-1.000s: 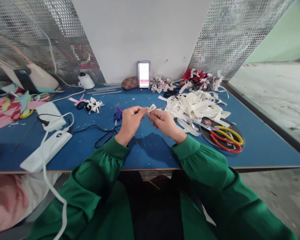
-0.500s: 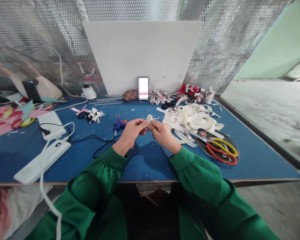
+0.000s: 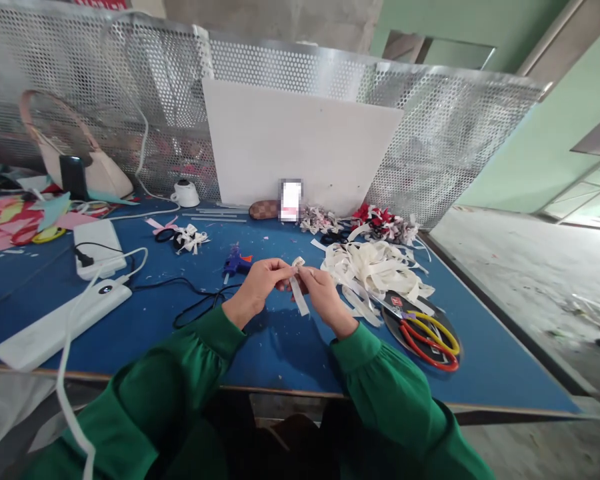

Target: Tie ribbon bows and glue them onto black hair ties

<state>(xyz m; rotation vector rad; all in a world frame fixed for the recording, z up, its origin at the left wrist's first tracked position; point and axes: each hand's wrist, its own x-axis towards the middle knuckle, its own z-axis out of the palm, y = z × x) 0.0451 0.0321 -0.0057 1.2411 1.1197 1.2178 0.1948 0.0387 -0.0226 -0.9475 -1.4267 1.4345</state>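
Over the middle of the blue table, my left hand [image 3: 263,287] and my right hand [image 3: 325,293] meet at the fingertips, both pinching a white ribbon [image 3: 300,298]. A small loop of it stands above the fingers, and a flat tail hangs down between the hands. Left of my left hand lies a blue glue gun [image 3: 237,261]. A heap of white ribbon strips [image 3: 380,267] is to the right of my right hand. Beside the heap, scissors with yellow and red handles [image 3: 433,337] rest on a black round plate [image 3: 394,320].
White power strips [image 3: 63,323] with cables lie at the left, near a pink bag [image 3: 103,173]. Red and white ribbon bunches [image 3: 383,223] and a lit phone [image 3: 291,201] stand at the back before a white board [image 3: 300,140]. A black cord crosses left of my hands.
The view has tilted up, so the table sits lower in the picture. The ribbon's flat tail now shows hanging below my fingers; before, a thin end pointed right above them.
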